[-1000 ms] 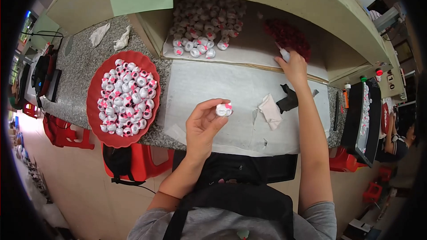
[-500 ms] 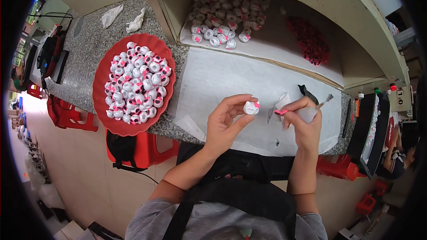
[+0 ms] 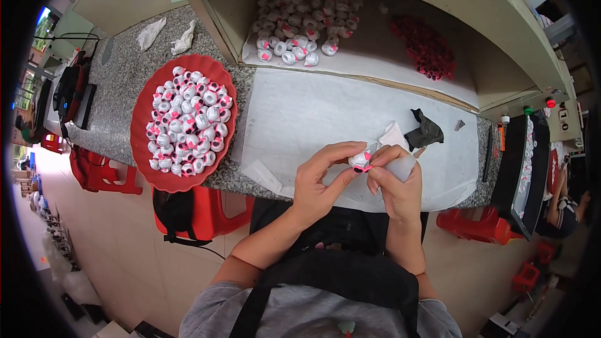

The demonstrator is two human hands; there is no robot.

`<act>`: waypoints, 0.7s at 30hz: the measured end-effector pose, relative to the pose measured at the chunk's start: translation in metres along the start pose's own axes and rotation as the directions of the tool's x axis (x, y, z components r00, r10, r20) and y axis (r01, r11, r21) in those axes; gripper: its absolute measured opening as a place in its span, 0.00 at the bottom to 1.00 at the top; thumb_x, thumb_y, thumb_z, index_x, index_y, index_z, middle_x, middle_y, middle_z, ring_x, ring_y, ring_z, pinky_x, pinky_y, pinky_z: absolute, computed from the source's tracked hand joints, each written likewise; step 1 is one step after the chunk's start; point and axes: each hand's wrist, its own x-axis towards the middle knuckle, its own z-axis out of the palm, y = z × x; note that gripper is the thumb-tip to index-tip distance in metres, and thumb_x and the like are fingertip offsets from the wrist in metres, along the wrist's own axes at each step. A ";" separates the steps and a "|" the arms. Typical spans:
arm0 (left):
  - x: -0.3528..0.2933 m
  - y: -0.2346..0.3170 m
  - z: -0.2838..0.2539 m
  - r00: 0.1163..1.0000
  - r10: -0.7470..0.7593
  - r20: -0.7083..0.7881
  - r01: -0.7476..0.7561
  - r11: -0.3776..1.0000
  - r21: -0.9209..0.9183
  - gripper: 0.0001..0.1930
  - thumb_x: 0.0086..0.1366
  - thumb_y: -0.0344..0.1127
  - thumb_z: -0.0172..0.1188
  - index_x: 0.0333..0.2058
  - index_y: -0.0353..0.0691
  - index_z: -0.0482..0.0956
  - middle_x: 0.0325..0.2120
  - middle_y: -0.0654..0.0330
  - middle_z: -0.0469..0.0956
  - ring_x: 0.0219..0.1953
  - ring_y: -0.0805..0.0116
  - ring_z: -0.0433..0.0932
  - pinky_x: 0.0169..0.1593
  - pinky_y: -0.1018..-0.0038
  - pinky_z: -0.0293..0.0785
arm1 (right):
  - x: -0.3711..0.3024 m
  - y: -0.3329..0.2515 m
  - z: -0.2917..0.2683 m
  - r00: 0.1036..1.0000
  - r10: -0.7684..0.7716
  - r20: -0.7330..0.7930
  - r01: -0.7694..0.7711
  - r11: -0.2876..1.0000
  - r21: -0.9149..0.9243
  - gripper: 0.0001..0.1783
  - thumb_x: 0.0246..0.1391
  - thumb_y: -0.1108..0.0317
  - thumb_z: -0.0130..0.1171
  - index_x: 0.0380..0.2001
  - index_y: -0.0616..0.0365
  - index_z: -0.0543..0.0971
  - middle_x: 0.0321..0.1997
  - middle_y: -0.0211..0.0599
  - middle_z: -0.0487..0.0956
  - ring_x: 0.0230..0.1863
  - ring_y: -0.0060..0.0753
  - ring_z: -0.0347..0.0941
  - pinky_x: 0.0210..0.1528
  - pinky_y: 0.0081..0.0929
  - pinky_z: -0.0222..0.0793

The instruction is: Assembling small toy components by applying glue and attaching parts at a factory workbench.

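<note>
Between the thumb and fingers of my left hand (image 3: 318, 178) is a small round white piece (image 3: 357, 159) with pink and black on its lower part. My right hand (image 3: 399, 191) meets it from the right, its fingertips pinching a small pink part against the white piece. A pale translucent sheet or scrap (image 3: 402, 166) is also tucked in my right hand; its kind is not clear. Beyond that hand, a crumpled white cloth (image 3: 392, 136) and a crumpled black cloth (image 3: 427, 130) lie on the white paper (image 3: 307, 103).
At left stands a red scalloped bowl (image 3: 139, 109) heaped with similar white and pink pieces. Under the shelf sit many more white pieces (image 3: 300, 47) and a pile of dark pink parts (image 3: 426, 50). A dark tray (image 3: 510, 178) is at right, beside red stools (image 3: 479, 226).
My right hand has moved left with the pink part to meet the white piece in my left hand. The white piece has been turned. The black cloth shows more fully.
</note>
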 end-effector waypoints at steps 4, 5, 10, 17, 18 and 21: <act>-0.001 0.000 0.001 1.000 -0.017 0.000 0.017 1.000 -0.017 0.14 0.49 0.18 0.51 0.37 0.31 0.67 0.38 0.50 0.68 0.42 0.65 0.67 0.44 0.73 0.65 | 0.000 0.001 -0.001 1.000 -0.002 -0.007 0.002 1.000 0.001 0.05 0.36 0.82 0.52 0.21 0.65 0.67 0.23 0.38 0.66 0.15 0.21 0.61 0.14 0.15 0.56; -0.001 -0.001 0.001 1.000 -0.014 0.006 0.014 0.999 -0.034 0.14 0.48 0.18 0.51 0.37 0.31 0.67 0.38 0.49 0.68 0.42 0.65 0.67 0.44 0.73 0.65 | -0.001 0.001 -0.001 1.000 -0.013 -0.014 0.013 1.000 -0.012 0.05 0.36 0.82 0.52 0.21 0.65 0.67 0.23 0.38 0.66 0.15 0.21 0.61 0.14 0.15 0.57; -0.001 0.001 0.000 1.000 -0.013 0.021 0.014 0.997 -0.070 0.14 0.48 0.18 0.51 0.36 0.32 0.67 0.38 0.49 0.68 0.42 0.65 0.68 0.44 0.73 0.65 | -0.003 -0.001 -0.001 0.999 -0.027 -0.020 0.025 0.998 -0.054 0.06 0.36 0.82 0.52 0.21 0.65 0.67 0.23 0.38 0.67 0.15 0.21 0.61 0.15 0.15 0.57; 0.001 0.005 0.001 0.994 -0.108 0.014 0.107 0.946 -0.307 0.13 0.49 0.22 0.52 0.36 0.32 0.66 0.37 0.48 0.68 0.40 0.66 0.68 0.44 0.74 0.64 | -0.002 0.002 0.000 0.993 -0.119 -0.025 0.113 0.979 -0.170 0.09 0.33 0.84 0.53 0.23 0.64 0.67 0.23 0.37 0.67 0.17 0.20 0.62 0.15 0.13 0.56; 0.001 0.007 0.002 0.982 -0.187 0.015 0.177 0.892 -0.417 0.13 0.50 0.23 0.52 0.36 0.32 0.66 0.37 0.49 0.68 0.40 0.67 0.68 0.44 0.74 0.64 | -0.002 0.004 0.000 0.983 -0.185 -0.007 0.180 0.963 -0.200 0.11 0.33 0.84 0.54 0.24 0.64 0.67 0.23 0.37 0.67 0.18 0.19 0.62 0.15 0.13 0.57; 0.000 0.009 0.002 0.975 -0.224 0.012 0.208 0.882 -0.422 0.12 0.51 0.24 0.51 0.37 0.31 0.66 0.37 0.50 0.68 0.40 0.68 0.68 0.43 0.75 0.65 | -0.005 -0.001 0.005 0.983 -0.183 0.025 0.183 0.948 -0.261 0.17 0.31 0.84 0.55 0.31 0.66 0.67 0.23 0.34 0.67 0.19 0.18 0.62 0.16 0.12 0.58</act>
